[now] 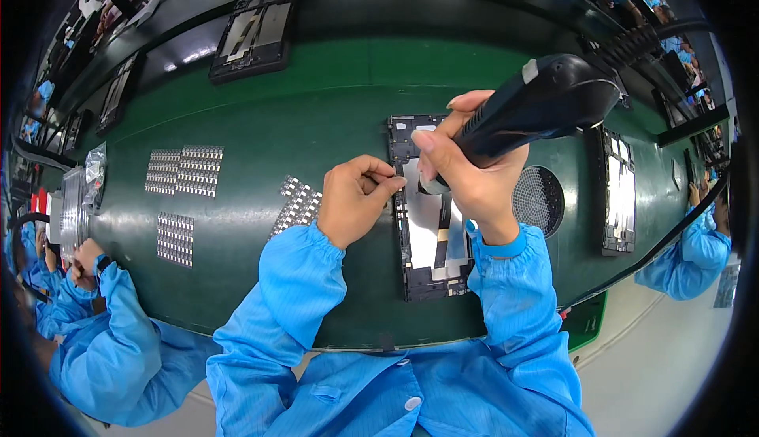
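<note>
Two digits of my left hand point(354, 200), thumb and index finger, are drawn narrow at the left edge of the open tablet-like device point(421, 235); I cannot tell whether anything sits between them. My right hand point(489, 185) is wrapped round a black handheld tool point(545, 105), which I hold slanting over the device's upper part; its working end is too obscured for me to read. The device lies flat on a green bench point(332, 113), just beyond my left fingertips and under the right hand. Beside the left wrist I see a patterned sheet of small pieces point(299, 206), and near the right wrist, a round black dish point(540, 200). Another open device point(620, 192) lies farther right. Blue-clad co-workers point(118, 358) sit on both sides, above a pale floor point(664, 342).
</note>
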The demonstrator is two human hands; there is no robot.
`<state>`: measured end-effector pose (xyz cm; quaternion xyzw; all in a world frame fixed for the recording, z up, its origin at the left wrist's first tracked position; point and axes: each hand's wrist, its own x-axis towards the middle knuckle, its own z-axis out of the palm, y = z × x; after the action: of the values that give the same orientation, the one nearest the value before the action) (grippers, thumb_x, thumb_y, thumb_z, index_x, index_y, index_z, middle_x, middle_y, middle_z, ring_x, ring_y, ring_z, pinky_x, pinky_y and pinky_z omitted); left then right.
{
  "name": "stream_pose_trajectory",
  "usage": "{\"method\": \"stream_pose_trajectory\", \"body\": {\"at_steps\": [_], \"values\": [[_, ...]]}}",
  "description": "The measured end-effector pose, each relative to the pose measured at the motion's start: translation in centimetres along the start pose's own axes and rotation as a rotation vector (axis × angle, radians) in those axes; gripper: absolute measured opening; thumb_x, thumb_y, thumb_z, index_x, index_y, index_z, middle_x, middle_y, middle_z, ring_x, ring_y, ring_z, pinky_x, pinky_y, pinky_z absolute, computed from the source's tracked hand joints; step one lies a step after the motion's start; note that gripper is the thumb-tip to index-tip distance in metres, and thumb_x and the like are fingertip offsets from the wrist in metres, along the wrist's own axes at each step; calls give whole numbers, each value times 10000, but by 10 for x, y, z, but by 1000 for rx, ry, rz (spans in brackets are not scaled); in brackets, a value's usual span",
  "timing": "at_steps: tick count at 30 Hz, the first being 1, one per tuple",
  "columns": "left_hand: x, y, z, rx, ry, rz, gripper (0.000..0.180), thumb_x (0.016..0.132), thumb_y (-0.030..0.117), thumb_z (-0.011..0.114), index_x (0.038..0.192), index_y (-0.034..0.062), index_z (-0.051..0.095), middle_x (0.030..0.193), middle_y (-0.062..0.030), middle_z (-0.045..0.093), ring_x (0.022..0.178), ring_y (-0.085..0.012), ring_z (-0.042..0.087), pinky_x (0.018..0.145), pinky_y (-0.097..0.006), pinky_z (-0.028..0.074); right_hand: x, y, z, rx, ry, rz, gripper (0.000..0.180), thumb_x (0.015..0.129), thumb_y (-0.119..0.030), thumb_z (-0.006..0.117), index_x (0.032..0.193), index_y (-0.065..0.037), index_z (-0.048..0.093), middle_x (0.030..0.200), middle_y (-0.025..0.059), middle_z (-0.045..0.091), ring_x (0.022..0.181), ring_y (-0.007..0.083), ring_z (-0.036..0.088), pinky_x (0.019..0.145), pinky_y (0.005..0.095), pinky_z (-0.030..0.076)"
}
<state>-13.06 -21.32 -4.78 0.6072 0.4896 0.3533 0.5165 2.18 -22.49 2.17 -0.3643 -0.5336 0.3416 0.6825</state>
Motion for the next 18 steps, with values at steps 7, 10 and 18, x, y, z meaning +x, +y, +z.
{"method": "stream_pose_trajectory", "body": {"at_steps": [7,10,18], "values": [[13,6,-12,-102,-139,-220,180,760,79,740,849,-42,640,715,-90,652,565,-121,631,436,-240,476,4,10,19,30,-35,22,288,723,48,733,949,54,554,610,24,601,531,67,560,494,207,439],[13,6,-12,-128,-150,-232,168,776,88,725,844,-40,641,705,-92,660,549,-125,631,426,-239,468,3,15,19,13,-35,19,299,724,51,731,959,58,545,606,27,599,520,69,555,489,208,440],[13,8,-13,-110,-132,-231,139,778,76,713,823,-40,651,700,-98,665,544,-126,629,436,-240,472,3,17,21,13,-45,34,306,730,67,719,974,63,534,607,28,594,522,71,556,491,209,443]]}}
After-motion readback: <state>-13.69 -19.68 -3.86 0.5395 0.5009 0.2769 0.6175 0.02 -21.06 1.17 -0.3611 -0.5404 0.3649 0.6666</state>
